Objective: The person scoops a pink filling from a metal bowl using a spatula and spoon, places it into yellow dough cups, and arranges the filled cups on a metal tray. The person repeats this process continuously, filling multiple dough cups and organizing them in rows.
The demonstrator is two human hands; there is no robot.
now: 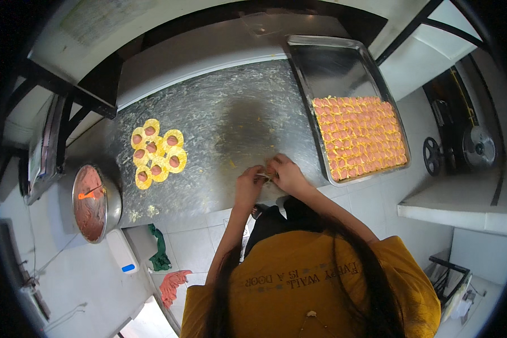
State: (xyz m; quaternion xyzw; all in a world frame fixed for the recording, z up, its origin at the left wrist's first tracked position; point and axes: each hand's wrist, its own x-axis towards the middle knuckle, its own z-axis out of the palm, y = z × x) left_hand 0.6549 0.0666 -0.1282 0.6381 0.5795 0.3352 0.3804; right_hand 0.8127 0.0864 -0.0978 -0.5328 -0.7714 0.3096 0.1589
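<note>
My left hand (250, 185) and my right hand (289, 176) meet over the table's near edge, fingers closed. Between them is a small dumpling (268, 174), mostly covered by my fingers; a pale bit of wrapper shows. On the left of the table lie several round yellow wrappers (177, 152), each with a lump of pink meat filling (172, 140) in its middle. At the right a large metal tray (343, 65) carries tight rows of open-topped dumplings (360, 135) over its nearer part; the far part is bare metal.
Past the table's left end stands a steel bowl (114, 200) of pink meat filling with an orange-handled tool (90, 192) in it. A white device with a blue patch (121, 253) sits nearby. Green (159, 250) and red cloths (173, 284) hang below. A machine with a handwheel (432, 156) is far right.
</note>
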